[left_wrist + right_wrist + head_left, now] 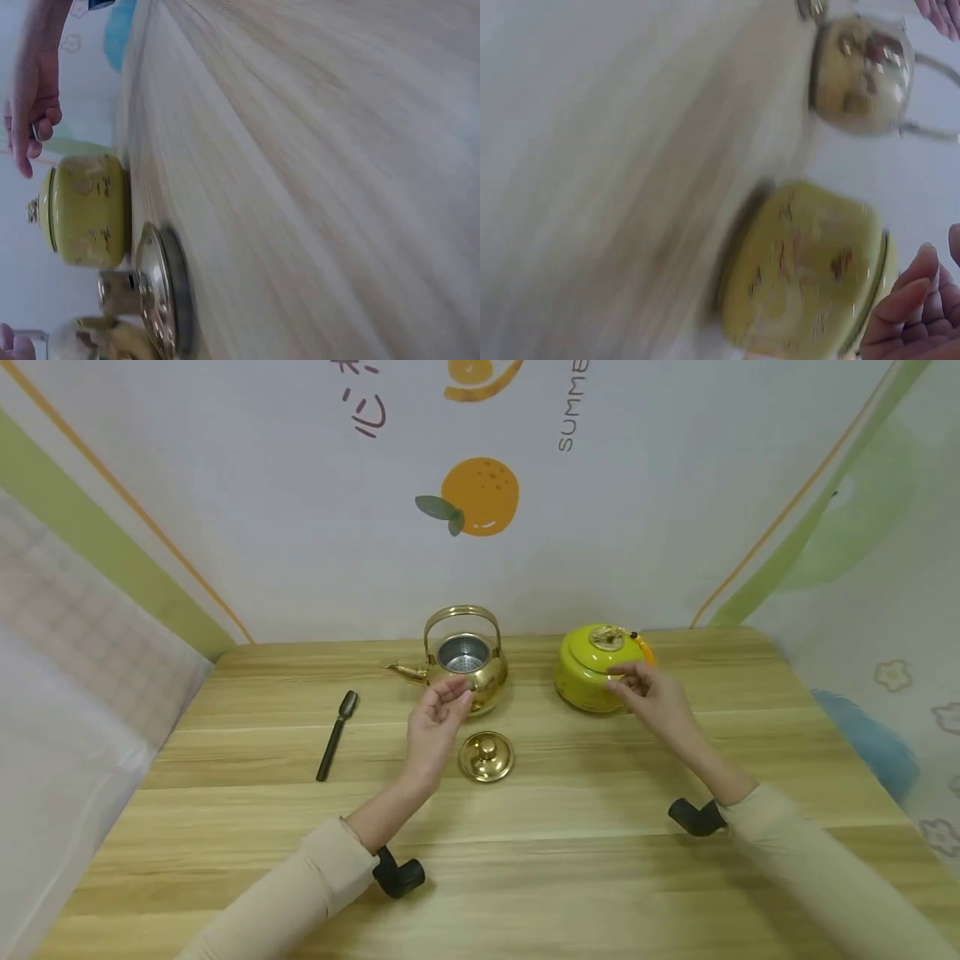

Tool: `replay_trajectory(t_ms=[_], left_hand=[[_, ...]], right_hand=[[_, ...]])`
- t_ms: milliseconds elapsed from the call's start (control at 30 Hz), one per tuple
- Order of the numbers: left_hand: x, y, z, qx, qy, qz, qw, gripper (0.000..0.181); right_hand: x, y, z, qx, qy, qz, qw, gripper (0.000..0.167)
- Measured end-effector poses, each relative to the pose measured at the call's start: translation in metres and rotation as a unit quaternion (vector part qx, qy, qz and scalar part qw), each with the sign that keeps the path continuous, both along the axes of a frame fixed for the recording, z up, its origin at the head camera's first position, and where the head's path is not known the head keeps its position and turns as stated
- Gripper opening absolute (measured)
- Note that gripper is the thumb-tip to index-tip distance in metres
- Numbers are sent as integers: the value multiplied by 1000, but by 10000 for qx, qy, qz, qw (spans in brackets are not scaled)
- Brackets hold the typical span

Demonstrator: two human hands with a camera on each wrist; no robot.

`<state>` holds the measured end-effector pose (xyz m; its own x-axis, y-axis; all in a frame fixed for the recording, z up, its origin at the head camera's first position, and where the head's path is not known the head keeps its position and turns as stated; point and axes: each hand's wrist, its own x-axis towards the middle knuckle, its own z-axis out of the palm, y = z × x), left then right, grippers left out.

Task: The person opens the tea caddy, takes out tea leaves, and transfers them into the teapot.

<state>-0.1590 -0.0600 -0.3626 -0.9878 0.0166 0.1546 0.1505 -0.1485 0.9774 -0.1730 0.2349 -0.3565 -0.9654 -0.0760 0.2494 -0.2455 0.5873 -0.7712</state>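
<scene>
A brass teapot point(487, 687) with a raised handle stands uncovered, a perforated metal strainer point(463, 653) inside its mouth. Its round brass lid point(486, 757) lies knob-up on the table in front. My left hand point(435, 727), fingers loosely bent and holding nothing, hovers before the teapot. To the right is a yellow-green lidded jar point(581, 681), its lid on, with a knotted ornament on top and an orange tassel. My right hand point(656, 702) hangs beside the jar's front right with relaxed fingers and nothing in them; in the left wrist view it appears apart from the jar point(90, 210).
A dark tea scoop point(336, 737) lies on the wooden table point(570, 885) at the left. Black wrist mounts point(399, 877) stick out below both sleeves. A printed cloth backdrop point(300, 543) rises behind the table's back edge.
</scene>
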Motion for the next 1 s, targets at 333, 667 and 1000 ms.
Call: replay_trajectory(t_ms=[333, 667, 1000], left_hand=[[-19, 53, -7, -705, -205, -1030, 9920, 55], [-45, 92, -15, -1187, -493, -1149, 9850, 69], [-60, 119, -19, -1759, -766, -1090, 9753, 74]], right_hand=[[-17, 28, 10, -449, 359, -545, 9969, 32], [-39, 29, 18, 165, 462, -746, 9960, 31], [-62, 26, 25, 876, 381, -333, 9949, 33]])
